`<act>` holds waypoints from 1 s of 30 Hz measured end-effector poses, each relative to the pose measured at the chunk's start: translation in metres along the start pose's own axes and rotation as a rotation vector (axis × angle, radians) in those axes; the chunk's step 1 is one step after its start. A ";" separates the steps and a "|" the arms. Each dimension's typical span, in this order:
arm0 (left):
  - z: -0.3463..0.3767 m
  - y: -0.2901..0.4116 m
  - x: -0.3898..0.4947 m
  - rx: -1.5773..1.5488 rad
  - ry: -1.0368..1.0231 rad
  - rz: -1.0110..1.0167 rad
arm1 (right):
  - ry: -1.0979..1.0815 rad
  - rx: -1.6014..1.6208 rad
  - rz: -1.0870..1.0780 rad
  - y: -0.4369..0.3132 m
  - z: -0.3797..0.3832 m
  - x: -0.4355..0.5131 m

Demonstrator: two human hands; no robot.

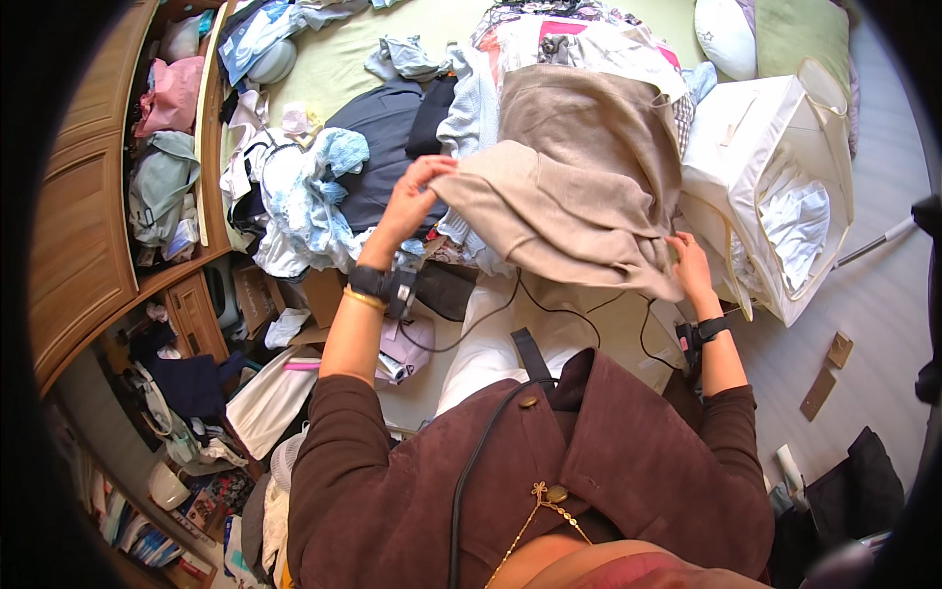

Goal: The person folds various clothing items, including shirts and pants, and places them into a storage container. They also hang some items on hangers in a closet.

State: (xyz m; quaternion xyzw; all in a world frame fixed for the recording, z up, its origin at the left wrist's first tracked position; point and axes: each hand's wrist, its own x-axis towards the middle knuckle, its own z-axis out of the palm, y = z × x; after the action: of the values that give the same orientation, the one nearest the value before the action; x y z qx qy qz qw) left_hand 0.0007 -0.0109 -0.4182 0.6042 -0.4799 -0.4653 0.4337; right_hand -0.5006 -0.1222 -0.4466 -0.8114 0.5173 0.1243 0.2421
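Observation:
A beige-brown knit garment [589,118] stretches from the bed toward me, its near part lifted off the pile. My left hand [416,195] pinches one near corner between thumb and fingers. The opposite near corner is in my right hand [690,266], beside the white fabric storage box. Between both hands the cloth hangs in loose folds. Its far part lies over other clothes, so what is beneath is hidden. To the left of the garment are a pale blue knit [471,99] and dark grey folded cloth [383,147].
An open white fabric storage box [743,140] holding white cloth stands at the right. Blue and white clothes [309,191] are heaped at the bed's left edge. Wooden cabinets [88,199] line the left. Cables [471,331] hang below my wrists; a lilac bag [408,342] sits below the bed.

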 end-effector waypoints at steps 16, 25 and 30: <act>0.033 0.200 -0.047 -0.326 0.002 0.172 | 0.151 0.724 -0.610 -0.279 -0.129 -0.002; 0.081 0.221 -0.131 0.072 0.350 -0.057 | -0.644 1.369 -0.747 -0.286 -0.280 -0.026; 0.094 0.225 -0.167 0.134 0.694 0.042 | -0.793 1.343 -0.797 -0.330 -0.302 -0.084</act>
State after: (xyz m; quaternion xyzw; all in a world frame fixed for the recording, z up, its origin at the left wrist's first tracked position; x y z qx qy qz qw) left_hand -0.1492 0.1093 -0.1932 0.7434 -0.3457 -0.1909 0.5399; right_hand -0.2549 -0.1000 -0.0642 -0.5148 0.0366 -0.0274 0.8561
